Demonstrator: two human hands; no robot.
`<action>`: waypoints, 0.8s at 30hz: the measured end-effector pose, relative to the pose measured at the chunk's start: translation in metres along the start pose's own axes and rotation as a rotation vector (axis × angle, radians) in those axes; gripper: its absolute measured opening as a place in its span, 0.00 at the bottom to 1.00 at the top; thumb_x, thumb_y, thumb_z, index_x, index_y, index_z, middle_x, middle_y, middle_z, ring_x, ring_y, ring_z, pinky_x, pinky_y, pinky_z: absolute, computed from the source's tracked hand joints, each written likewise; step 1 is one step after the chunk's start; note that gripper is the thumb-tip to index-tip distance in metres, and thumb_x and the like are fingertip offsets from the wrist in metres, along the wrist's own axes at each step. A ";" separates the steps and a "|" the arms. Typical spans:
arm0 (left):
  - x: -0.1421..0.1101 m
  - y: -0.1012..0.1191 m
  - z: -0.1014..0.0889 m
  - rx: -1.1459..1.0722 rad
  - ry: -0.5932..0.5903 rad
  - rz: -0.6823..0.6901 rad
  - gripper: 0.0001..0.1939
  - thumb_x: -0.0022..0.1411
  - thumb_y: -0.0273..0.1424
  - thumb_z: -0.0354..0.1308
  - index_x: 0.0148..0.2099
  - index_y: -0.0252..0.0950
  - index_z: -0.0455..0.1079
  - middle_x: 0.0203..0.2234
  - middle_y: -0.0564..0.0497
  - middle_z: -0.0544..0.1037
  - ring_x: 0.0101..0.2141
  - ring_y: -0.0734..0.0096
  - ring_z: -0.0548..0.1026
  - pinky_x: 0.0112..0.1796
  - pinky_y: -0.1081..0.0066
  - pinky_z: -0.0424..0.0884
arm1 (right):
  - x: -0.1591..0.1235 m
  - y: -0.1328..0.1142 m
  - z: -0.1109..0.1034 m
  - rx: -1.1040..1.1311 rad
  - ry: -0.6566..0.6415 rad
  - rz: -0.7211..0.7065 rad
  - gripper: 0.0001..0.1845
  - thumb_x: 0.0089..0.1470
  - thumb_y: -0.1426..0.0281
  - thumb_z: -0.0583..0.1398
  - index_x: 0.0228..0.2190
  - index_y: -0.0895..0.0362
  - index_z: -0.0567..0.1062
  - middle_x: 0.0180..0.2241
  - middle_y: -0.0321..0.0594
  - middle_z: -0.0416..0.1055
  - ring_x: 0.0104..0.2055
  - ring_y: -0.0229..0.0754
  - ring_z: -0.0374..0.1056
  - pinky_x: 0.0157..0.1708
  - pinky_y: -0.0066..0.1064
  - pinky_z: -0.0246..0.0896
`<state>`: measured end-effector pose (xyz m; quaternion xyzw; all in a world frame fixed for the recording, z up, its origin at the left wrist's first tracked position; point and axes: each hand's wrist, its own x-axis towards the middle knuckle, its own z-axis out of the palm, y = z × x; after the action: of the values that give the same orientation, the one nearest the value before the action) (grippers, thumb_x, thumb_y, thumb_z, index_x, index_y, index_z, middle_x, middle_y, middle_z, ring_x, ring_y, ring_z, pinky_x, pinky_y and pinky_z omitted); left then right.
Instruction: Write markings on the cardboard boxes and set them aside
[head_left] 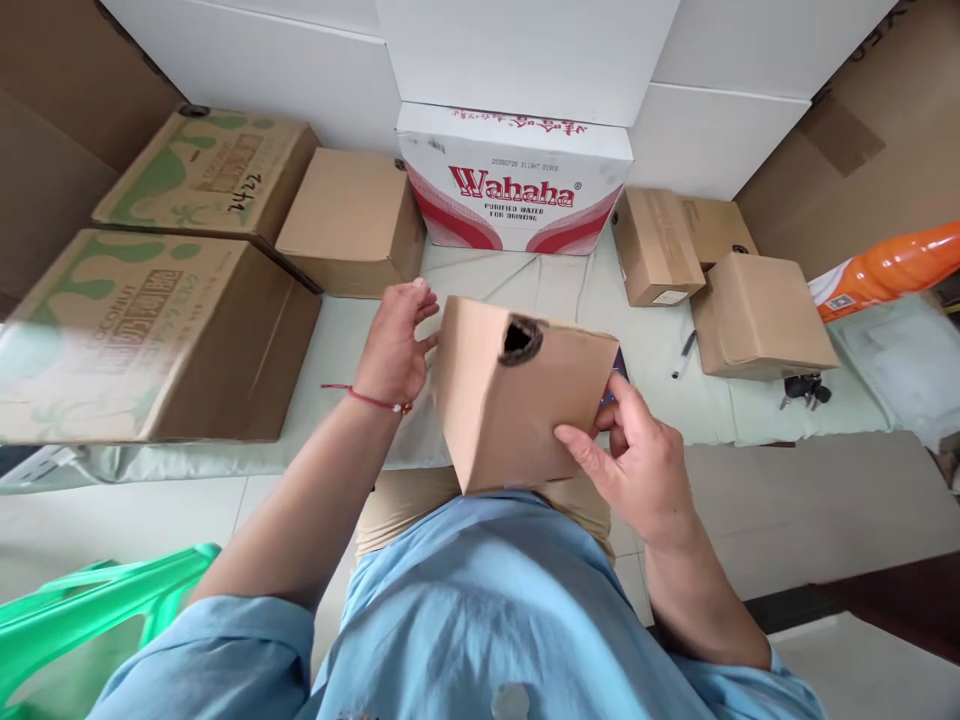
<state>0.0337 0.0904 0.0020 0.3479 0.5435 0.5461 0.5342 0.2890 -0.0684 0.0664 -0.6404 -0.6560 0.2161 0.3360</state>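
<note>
A brown cardboard box (pixel 551 410) is tilted in front of my body, at the table's near edge. A ragged, dark-rimmed hole (pixel 519 342) shows near its top corner. My right hand (pixel 634 450) grips the box's right edge, thumb on the near face and fingers bent behind it. Beside the box's left face is my left hand (pixel 397 345), its fingers apart and not wrapped round anything; one fingertip comes close to the cardboard, and I cannot tell if it touches. Something dark blue (pixel 619 362) peeks out behind the box near my right fingers, mostly hidden.
A white-and-red Wahaha carton (pixel 517 185) stands at the back of the cloth-covered table (pixel 360 345). Coconut cartons (pixel 97 330) and a plain box (pixel 352 220) are left. Small boxes (pixel 765 315), a pen (pixel 684 354), keys (pixel 806 390) and an orange bottle (pixel 892 268) lie right. A green stool (pixel 97 600) stands lower left.
</note>
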 end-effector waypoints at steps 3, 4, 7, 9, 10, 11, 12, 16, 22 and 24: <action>-0.037 0.010 0.002 0.022 -0.171 0.162 0.32 0.60 0.63 0.68 0.57 0.50 0.74 0.68 0.49 0.73 0.74 0.50 0.62 0.65 0.54 0.71 | 0.009 0.006 0.004 0.224 -0.101 0.056 0.42 0.68 0.46 0.63 0.71 0.57 0.66 0.37 0.40 0.83 0.24 0.36 0.69 0.26 0.30 0.73; -0.051 0.014 0.001 0.046 -0.254 0.212 0.35 0.60 0.64 0.68 0.62 0.52 0.73 0.70 0.49 0.71 0.75 0.48 0.61 0.69 0.52 0.66 | 0.011 0.009 0.005 0.311 -0.157 0.063 0.43 0.69 0.47 0.63 0.73 0.56 0.64 0.41 0.42 0.84 0.26 0.37 0.71 0.28 0.30 0.75; -0.085 0.030 -0.005 0.131 -0.458 0.241 0.41 0.65 0.63 0.65 0.72 0.52 0.69 0.73 0.49 0.69 0.73 0.41 0.63 0.74 0.46 0.59 | 0.015 0.016 0.005 0.528 -0.278 0.074 0.43 0.68 0.48 0.64 0.74 0.54 0.62 0.48 0.46 0.83 0.35 0.40 0.78 0.35 0.32 0.81; -0.099 0.037 -0.008 0.164 -0.494 0.209 0.39 0.68 0.60 0.64 0.74 0.50 0.67 0.71 0.49 0.71 0.73 0.38 0.64 0.74 0.43 0.59 | 0.015 0.019 0.003 0.631 -0.301 0.074 0.41 0.68 0.48 0.65 0.73 0.54 0.66 0.47 0.45 0.83 0.38 0.42 0.81 0.36 0.33 0.83; -0.105 0.039 -0.009 0.174 -0.493 0.188 0.38 0.70 0.58 0.64 0.74 0.49 0.68 0.71 0.48 0.72 0.73 0.37 0.64 0.74 0.42 0.61 | 0.016 0.019 0.001 0.666 -0.301 0.068 0.40 0.68 0.48 0.65 0.71 0.53 0.68 0.44 0.44 0.82 0.38 0.43 0.81 0.35 0.33 0.83; -0.109 0.039 -0.010 0.185 -0.481 0.169 0.36 0.71 0.55 0.64 0.74 0.48 0.68 0.70 0.48 0.72 0.72 0.36 0.64 0.72 0.42 0.63 | 0.016 0.020 -0.002 0.686 -0.300 0.059 0.38 0.68 0.49 0.65 0.70 0.53 0.70 0.42 0.42 0.82 0.37 0.42 0.81 0.33 0.32 0.83; -0.112 0.038 -0.011 0.201 -0.460 0.155 0.34 0.72 0.52 0.64 0.74 0.48 0.68 0.70 0.47 0.72 0.72 0.36 0.64 0.71 0.42 0.66 | 0.016 0.021 -0.005 0.690 -0.297 0.050 0.36 0.68 0.49 0.65 0.68 0.52 0.72 0.40 0.40 0.82 0.34 0.42 0.80 0.32 0.32 0.82; -0.123 0.030 -0.012 0.387 -0.300 0.349 0.35 0.72 0.42 0.67 0.76 0.51 0.63 0.77 0.46 0.62 0.76 0.39 0.58 0.69 0.42 0.68 | 0.028 0.044 -0.026 0.471 -0.160 0.096 0.30 0.67 0.49 0.65 0.61 0.53 0.78 0.40 0.43 0.85 0.31 0.42 0.78 0.33 0.35 0.80; -0.137 0.033 -0.008 0.713 -0.426 1.128 0.29 0.74 0.41 0.63 0.73 0.44 0.68 0.73 0.43 0.70 0.79 0.43 0.55 0.76 0.39 0.52 | 0.070 0.140 -0.065 -0.635 0.036 0.399 0.25 0.70 0.61 0.54 0.59 0.59 0.80 0.53 0.57 0.83 0.51 0.57 0.80 0.52 0.45 0.73; -0.137 0.032 -0.003 0.771 -0.561 1.237 0.23 0.76 0.40 0.60 0.68 0.39 0.73 0.67 0.43 0.78 0.77 0.49 0.60 0.78 0.44 0.49 | 0.083 0.164 -0.071 -0.911 -0.171 0.455 0.28 0.70 0.66 0.53 0.66 0.59 0.75 0.60 0.61 0.78 0.56 0.61 0.78 0.52 0.46 0.71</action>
<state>0.0496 -0.0370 0.0599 0.8738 0.2466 0.4089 0.0916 0.4582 0.0168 0.0113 -0.8283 -0.5526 0.0276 -0.0875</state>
